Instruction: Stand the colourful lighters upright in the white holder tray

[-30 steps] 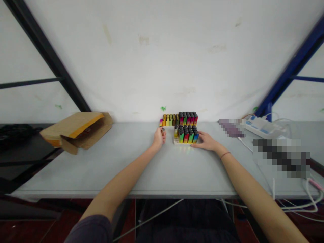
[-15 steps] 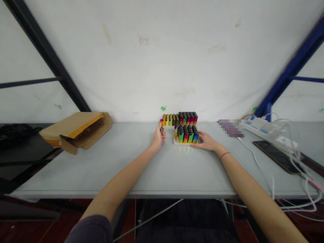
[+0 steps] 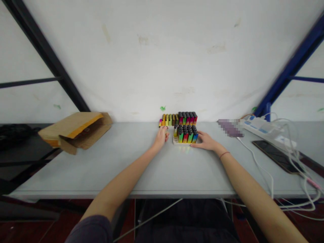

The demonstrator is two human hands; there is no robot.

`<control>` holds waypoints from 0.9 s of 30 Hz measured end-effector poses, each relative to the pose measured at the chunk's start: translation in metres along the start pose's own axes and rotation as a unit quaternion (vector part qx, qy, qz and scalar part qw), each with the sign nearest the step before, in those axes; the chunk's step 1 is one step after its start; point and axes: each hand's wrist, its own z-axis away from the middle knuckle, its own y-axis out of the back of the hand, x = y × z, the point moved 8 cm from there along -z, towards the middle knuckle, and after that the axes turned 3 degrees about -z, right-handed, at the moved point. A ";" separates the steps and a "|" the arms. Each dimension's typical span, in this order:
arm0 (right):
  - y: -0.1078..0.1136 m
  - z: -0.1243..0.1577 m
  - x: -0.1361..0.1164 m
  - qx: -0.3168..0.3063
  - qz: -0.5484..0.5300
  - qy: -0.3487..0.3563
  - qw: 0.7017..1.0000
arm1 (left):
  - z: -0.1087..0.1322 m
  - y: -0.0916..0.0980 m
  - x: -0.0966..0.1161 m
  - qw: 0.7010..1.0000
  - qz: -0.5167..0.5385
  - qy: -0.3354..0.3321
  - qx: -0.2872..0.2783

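My left hand [image 3: 160, 137] is closed in a grip just left of a white tray [image 3: 182, 144]. A lighter, mostly hidden by the fingers, is held in it. Rows of lighters [image 3: 188, 135] with black tops and green, red and blue bodies stand upright in the tray. Some slots at the tray's left front hold no lighter. My right hand [image 3: 207, 141] grips the tray's right side, thumb along the front and fingers by the back corner. Behind, against the wall, stand more dark-topped lighters [image 3: 187, 118] and a row of yellow lighters [image 3: 170, 119].
An opened brown cardboard box [image 3: 76, 130] lies on the table's left. At the right are a blurred purple phone [image 3: 229, 128], a dark phone [image 3: 274, 155] and a white power strip [image 3: 268, 130] with tangled white cables. A white wall [image 3: 157, 67] rises behind the table.
My left hand has moved slightly right toward the tray and turned, so the lighter in it shows less. My right hand and the tray have stayed in place.
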 end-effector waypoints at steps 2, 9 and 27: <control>0.000 0.000 0.000 -0.001 0.000 0.003 1.000 | 0.000 -0.004 0.005 0.997 -0.038 -0.067 -0.028; 0.001 0.000 -0.003 0.002 -0.006 0.004 1.000 | 0.007 -0.008 0.027 0.939 -0.190 -0.278 -0.071; 0.002 0.000 -0.007 -0.016 -0.002 0.005 1.000 | 0.013 -0.011 0.027 0.949 -0.229 -0.207 -0.069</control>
